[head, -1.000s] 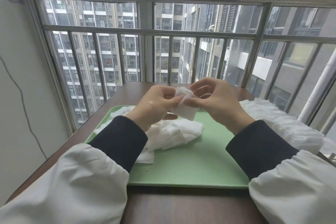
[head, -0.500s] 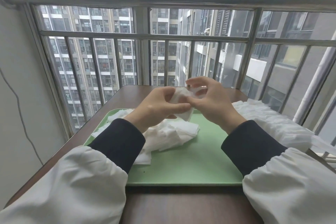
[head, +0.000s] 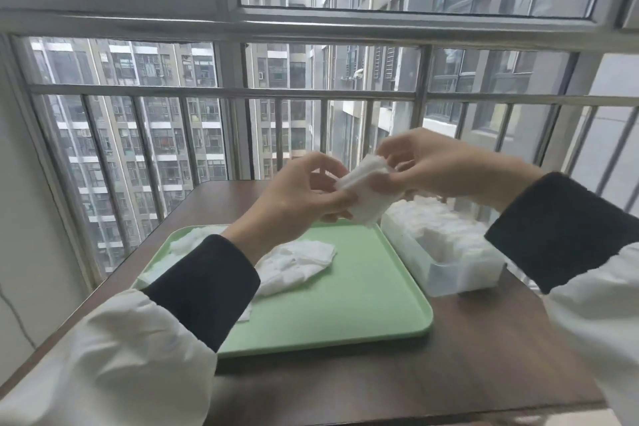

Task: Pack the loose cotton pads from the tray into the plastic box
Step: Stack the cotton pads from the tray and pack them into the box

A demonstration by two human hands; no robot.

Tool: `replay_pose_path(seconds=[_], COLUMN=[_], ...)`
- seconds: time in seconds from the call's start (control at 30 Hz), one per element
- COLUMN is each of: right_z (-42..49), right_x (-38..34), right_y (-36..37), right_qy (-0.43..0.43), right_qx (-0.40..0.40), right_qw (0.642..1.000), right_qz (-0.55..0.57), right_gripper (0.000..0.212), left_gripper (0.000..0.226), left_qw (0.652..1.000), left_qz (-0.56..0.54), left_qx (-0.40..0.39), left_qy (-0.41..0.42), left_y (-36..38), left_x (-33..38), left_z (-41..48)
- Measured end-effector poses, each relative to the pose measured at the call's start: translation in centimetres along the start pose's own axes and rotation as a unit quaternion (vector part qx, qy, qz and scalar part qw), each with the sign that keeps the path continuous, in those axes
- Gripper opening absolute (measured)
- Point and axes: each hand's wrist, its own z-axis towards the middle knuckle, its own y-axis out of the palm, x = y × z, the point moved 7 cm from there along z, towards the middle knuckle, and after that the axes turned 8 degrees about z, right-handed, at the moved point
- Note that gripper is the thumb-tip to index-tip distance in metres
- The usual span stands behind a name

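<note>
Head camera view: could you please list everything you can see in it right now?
tray: one, green, on the table, left of centre
loose cotton pads: one pile, white, on the tray's left part
held cotton pads: small stack, white, above the tray's far right corner
plastic box: one, clear, on the table right beside the tray
packed cotton pads: many, white, inside the plastic box
table: one, dark brown, under everything
window railing: one, grey metal, behind the table
sleeves: two, white with black cuffs, lower corners
left grip: one, bare, holds the held cotton pads
right grip: one, bare, holds them too
</note>
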Motion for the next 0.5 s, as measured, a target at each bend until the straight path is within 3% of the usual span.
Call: replay_pose_path(seconds=[0.13, 0.23, 0.5], right_z=[-2.2, -3.2, -3.2], right_x=[2.8, 5.3, 10.1], right_y=[-3.7, -4.9, -5.4], right_qy=[0.045, 0.066, 0.091], right_qx=[0.0, 0.018, 0.069], right_qw=[0.999, 0.998, 0.991], right_qz=[0.009, 0.01, 0.068], right_gripper=[0.023, 0.02, 0.019], left_gripper=[0.015, 0.019, 0.097], left_qw=[0.996, 0.985, 0.938], left_qz=[0.08, 0.16, 0.31], left_qx=[-0.019, -0.028, -0.104], left_qy=[-0.033, -0.049, -0.118], left_y=[3.4, 6.7, 12.6], left_x=[-0.2, -1.0, -3.2], left_z=[0.7, 1.7, 6.2])
